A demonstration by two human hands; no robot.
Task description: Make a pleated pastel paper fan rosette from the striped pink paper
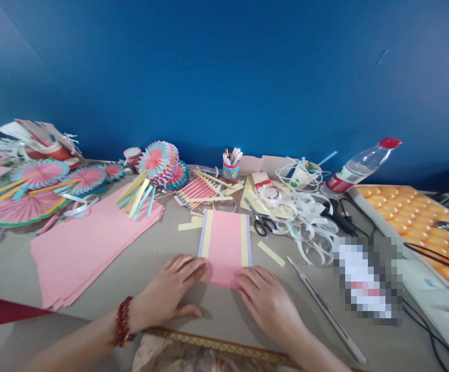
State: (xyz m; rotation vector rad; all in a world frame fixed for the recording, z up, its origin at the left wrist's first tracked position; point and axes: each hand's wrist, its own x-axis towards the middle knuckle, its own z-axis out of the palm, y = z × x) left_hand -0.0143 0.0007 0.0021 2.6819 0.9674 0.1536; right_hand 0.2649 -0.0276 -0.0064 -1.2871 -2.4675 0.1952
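Observation:
A pink sheet of paper (226, 240) with yellow and lavender strips along both sides lies flat on the table in front of me. My left hand (180, 287) rests at its lower left edge, fingers stretched out and thumb apart. On the lower right corner lies my right hand (265, 299), its fingers flat on the paper and its thumb mostly hidden. Neither hand is wrapped round anything. Just beyond the sheet's upper right are black-handled scissors (263, 223). To the right of my right hand lies a slim metal craft knife (325, 307).
A stack of pink paper (100, 248) spreads to the left, with folded paper fans (160, 157) behind it. White curled strips (305, 217) tangle at right, near a tilted-looking plastic bottle (359, 168) and an orange bumpy panel (410, 212). A pen cup (231, 170) stands by the wall.

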